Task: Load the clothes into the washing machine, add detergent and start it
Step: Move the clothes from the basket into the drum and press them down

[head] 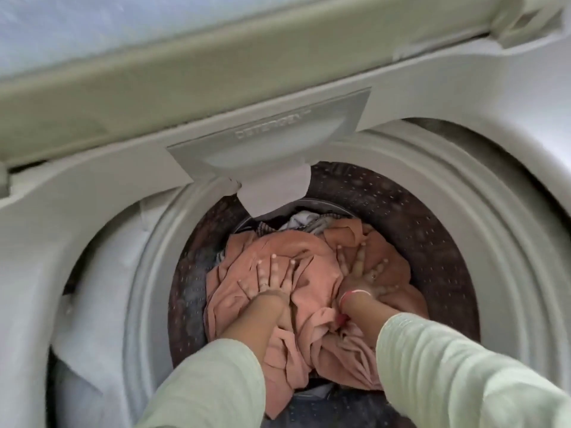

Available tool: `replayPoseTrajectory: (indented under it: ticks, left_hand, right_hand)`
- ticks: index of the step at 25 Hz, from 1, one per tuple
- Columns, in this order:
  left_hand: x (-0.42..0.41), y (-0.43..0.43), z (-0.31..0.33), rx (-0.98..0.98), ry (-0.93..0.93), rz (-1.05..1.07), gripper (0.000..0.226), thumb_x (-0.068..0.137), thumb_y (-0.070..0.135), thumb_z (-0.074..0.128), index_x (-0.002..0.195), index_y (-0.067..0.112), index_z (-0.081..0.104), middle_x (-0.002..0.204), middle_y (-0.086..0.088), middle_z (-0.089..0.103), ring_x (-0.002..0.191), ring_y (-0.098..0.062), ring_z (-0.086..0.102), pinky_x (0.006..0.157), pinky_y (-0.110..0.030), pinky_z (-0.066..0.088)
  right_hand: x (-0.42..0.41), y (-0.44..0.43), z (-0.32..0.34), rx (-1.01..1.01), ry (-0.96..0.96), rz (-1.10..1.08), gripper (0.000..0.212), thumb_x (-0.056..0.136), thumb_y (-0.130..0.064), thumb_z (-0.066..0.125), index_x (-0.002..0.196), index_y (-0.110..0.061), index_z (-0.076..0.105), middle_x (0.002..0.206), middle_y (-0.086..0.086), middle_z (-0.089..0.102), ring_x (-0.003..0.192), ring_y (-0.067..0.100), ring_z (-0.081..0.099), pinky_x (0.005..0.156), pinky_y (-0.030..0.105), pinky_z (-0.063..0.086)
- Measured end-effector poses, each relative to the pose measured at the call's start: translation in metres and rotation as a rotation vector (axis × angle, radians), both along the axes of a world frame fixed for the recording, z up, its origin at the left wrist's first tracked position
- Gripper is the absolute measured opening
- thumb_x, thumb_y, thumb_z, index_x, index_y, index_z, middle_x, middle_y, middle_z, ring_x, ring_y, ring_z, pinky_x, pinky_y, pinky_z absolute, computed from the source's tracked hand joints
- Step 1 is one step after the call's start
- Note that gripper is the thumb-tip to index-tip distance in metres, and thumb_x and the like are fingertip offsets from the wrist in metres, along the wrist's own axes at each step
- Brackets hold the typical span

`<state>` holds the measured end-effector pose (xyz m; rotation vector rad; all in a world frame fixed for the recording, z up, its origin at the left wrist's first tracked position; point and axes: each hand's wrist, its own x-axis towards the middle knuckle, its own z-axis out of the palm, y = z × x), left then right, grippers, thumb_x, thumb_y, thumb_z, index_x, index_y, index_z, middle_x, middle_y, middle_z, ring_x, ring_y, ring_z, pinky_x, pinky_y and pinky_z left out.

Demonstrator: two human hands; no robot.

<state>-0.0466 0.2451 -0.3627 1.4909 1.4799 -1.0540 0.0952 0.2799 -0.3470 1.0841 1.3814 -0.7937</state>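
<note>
I look straight down into a top-loading washing machine (pixel 482 217) with a pale grey rim around a dark perforated drum (pixel 411 211). A large salmon-pink cloth (pixel 312 291) fills the drum, with grey and striped clothes (pixel 306 222) showing behind it. My left hand (pixel 272 278) presses flat on the pink cloth with its fingers spread. My right hand (pixel 367 271) presses the same cloth further right, fingers also spread, a pink band at its wrist. Both forearms wear pale green sleeves.
A closed detergent drawer (pixel 268 140) with a raised label sits in the rim at the far side of the opening. Behind it runs the beige edge of the raised lid (pixel 216 66). White plastic wrap (pixel 102 273) covers the left side of the machine.
</note>
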Motion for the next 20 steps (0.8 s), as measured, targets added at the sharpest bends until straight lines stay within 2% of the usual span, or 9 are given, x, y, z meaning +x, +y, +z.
replayPoseTrajectory:
  ticks: [3, 4, 5, 7, 8, 11, 14, 17, 20]
  left_hand:
    - [-0.019, 0.011, 0.038, -0.133, -0.065, -0.053, 0.130, 0.068, 0.056, 0.074, 0.140, 0.029, -0.032, 0.145, -0.006, -0.041, 0.140, -0.038, -0.021, 0.110, -0.066, 0.010]
    - [-0.026, 0.012, 0.052, -0.164, -0.065, -0.021, 0.123, 0.069, 0.056, 0.073, 0.147, 0.025, -0.018, 0.154, -0.007, -0.023, 0.144, -0.037, -0.003, 0.112, -0.058, 0.020]
    - [-0.029, 0.012, 0.072, -0.196, -0.076, 0.047, 0.111, 0.072, 0.055, 0.071, 0.150, 0.018, 0.001, 0.158, -0.010, 0.000, 0.142, -0.035, 0.017, 0.111, -0.050, 0.028]
    - [-0.026, 0.007, 0.122, -0.175, -0.114, 0.174, 0.090, 0.076, 0.058, 0.065, 0.146, 0.013, 0.029, 0.151, -0.010, 0.030, 0.133, -0.032, 0.037, 0.107, -0.041, 0.035]
    - [-0.023, 0.005, 0.149, -0.101, -0.135, 0.193, 0.088, 0.077, 0.061, 0.062, 0.145, 0.015, 0.032, 0.150, -0.009, 0.033, 0.132, -0.032, 0.038, 0.108, -0.040, 0.034]
    - [-0.023, -0.005, 0.243, 0.246, -0.343, 0.174, 0.078, 0.083, 0.055, 0.060, 0.144, 0.016, 0.032, 0.146, -0.010, 0.038, 0.131, -0.028, 0.039, 0.107, -0.036, 0.035]
    - [-0.042, -0.051, 0.347, 0.592, -0.539, 0.133, 0.068, 0.082, 0.058, 0.057, 0.139, 0.027, 0.037, 0.134, 0.002, 0.047, 0.124, -0.015, 0.045, 0.102, -0.033, 0.039]
    - [-0.085, -0.119, 0.422, 0.972, -0.672, 0.321, 0.050, 0.077, 0.062, 0.053, 0.119, 0.036, 0.055, 0.117, 0.023, 0.055, 0.108, 0.008, 0.049, 0.090, -0.006, 0.033]
    - [-0.141, -0.189, 0.434, 1.181, -0.608, 0.616, 0.031, 0.074, 0.063, 0.050, 0.087, 0.038, 0.061, 0.096, 0.026, 0.063, 0.094, 0.010, 0.055, 0.079, -0.006, 0.036]
  right_hand:
    - [0.005, 0.000, 0.034, 0.213, -0.033, -0.065, 0.099, 0.085, -0.037, 0.063, 0.148, -0.017, -0.011, 0.154, 0.025, -0.002, 0.140, 0.046, 0.012, 0.106, 0.051, 0.031]
    - [0.006, 0.005, 0.054, 0.225, 0.004, -0.047, 0.101, 0.084, -0.039, 0.064, 0.148, -0.019, -0.011, 0.156, 0.015, -0.004, 0.141, 0.044, 0.012, 0.108, 0.052, 0.030]
    - [0.008, 0.010, 0.071, 0.202, 0.039, -0.037, 0.086, 0.087, -0.039, 0.061, 0.150, -0.014, 0.009, 0.156, 0.012, 0.010, 0.140, 0.038, 0.020, 0.110, 0.047, 0.030]
    - [0.007, 0.025, 0.112, 0.238, 0.213, -0.252, 0.043, 0.089, -0.035, 0.059, 0.124, -0.011, 0.052, 0.145, 0.006, 0.040, 0.132, 0.029, 0.040, 0.108, 0.038, 0.033]
    - [0.009, 0.029, 0.137, 0.288, 0.305, -0.308, 0.043, 0.086, -0.037, 0.062, 0.120, -0.012, 0.056, 0.142, 0.006, 0.046, 0.129, 0.027, 0.045, 0.108, 0.038, 0.035]
    - [0.018, 0.028, 0.231, 0.404, 0.628, -0.340, 0.067, 0.082, -0.042, 0.065, 0.138, -0.013, 0.043, 0.140, 0.009, 0.049, 0.124, 0.024, 0.049, 0.102, 0.035, 0.042]
    - [0.026, -0.010, 0.333, 0.455, 0.920, -0.564, 0.065, 0.084, -0.036, 0.067, 0.140, -0.020, 0.039, 0.124, 0.011, 0.061, 0.095, 0.017, 0.061, 0.074, 0.026, 0.050]
    - [0.020, -0.065, 0.384, 0.555, 1.199, -0.631, 0.055, 0.080, -0.042, 0.069, 0.130, -0.035, 0.049, 0.115, -0.006, 0.064, 0.097, 0.003, 0.064, 0.084, 0.025, 0.053]
    - [-0.027, -0.125, 0.395, 0.639, 1.375, -0.573, 0.046, 0.081, -0.039, 0.069, 0.124, -0.036, 0.054, 0.113, -0.014, 0.065, 0.102, -0.006, 0.060, 0.091, 0.025, 0.050]
